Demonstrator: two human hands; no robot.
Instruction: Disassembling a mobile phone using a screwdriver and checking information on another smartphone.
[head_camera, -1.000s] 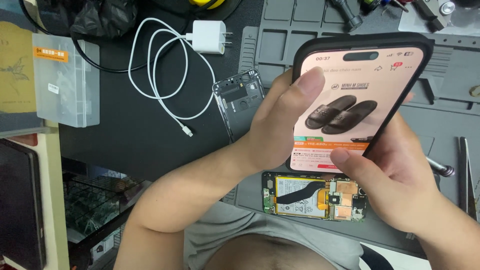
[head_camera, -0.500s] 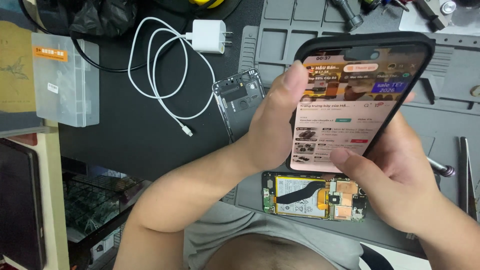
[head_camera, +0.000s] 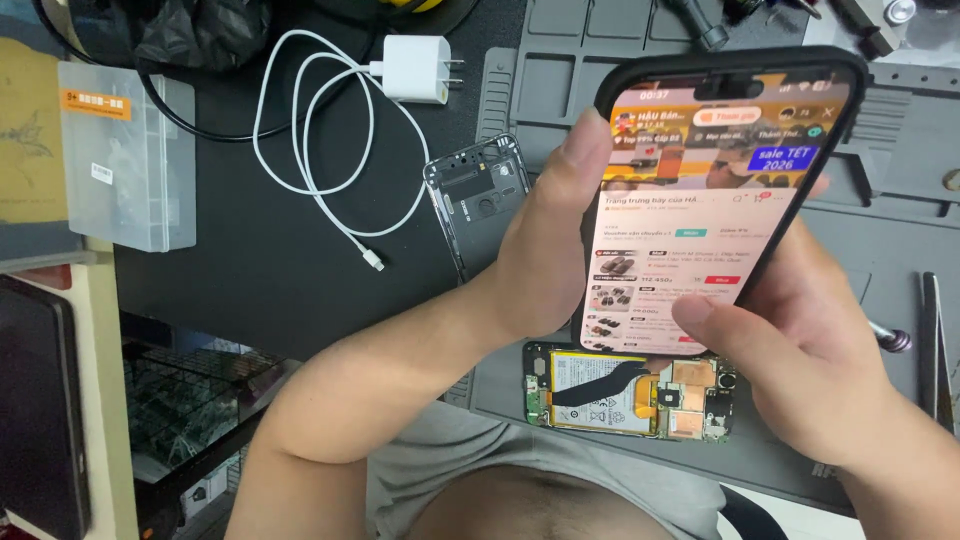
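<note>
While an opened phone (head_camera: 628, 391) lies nearest on the grey mat (head_camera: 880, 240), just inside its near edge, the left hand (head_camera: 545, 250) and right hand (head_camera: 800, 350) hold a black-cased smartphone (head_camera: 715, 190) above it, fingers closed round its sides. Open desk (head_camera: 250, 270) lies left, towards the white charger (head_camera: 415, 68). The screen's page has changed since earlier.
</note>
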